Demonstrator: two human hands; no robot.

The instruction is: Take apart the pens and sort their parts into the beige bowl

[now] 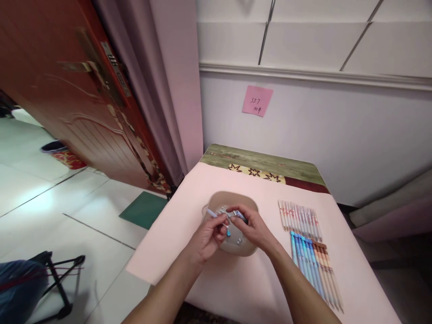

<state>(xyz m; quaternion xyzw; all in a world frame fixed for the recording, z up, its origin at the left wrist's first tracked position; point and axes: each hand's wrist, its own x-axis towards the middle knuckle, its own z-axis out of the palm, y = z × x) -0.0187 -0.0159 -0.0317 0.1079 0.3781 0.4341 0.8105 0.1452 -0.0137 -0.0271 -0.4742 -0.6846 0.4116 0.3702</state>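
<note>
Pale pink sheeting covers the table I am looking down on, smooth and matte, with a strip of green patterned cloth showing at its far edge. Near the middle sits a shallow beige tray with rounded corners, plastic by the look of it.

Both hands meet just above that tray. My left hand has its fingers curled in, thumb and forefinger pinched on a slim light-blue pen barrel that sticks out to the left. My right hand is likewise closed at the fingertips, nipping a small bluish piece right against the barrel's other end. I cannot tell whether the two parts are joined. A few tiny loose bits lie on the tray floor below.

To the right, well apart from the tray, thin pens lie side by side in flat rows: a pale pink row farther off, a blue and orange row nearer.

On the white wall behind hangs a square pink sticky note. A carved reddish wooden door stands left.
</note>
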